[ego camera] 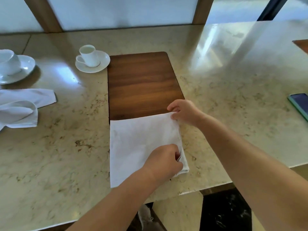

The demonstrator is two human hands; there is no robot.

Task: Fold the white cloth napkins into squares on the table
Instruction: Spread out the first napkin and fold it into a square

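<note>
Nearby, cup (88, 55) (on saucer (103, 63)), phone (300, 104), loose napkins (21, 107)

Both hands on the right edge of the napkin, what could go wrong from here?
1. The napkin lies partly on the wooden board and partly on the marble table; the step between them may skew the crease.
2. The left hand and right hand pinch only the right edge, so the free left side may drag unevenly and spoil the square.
3. The napkin's near edge sits close to the table edge, so it could slip off.
</note>
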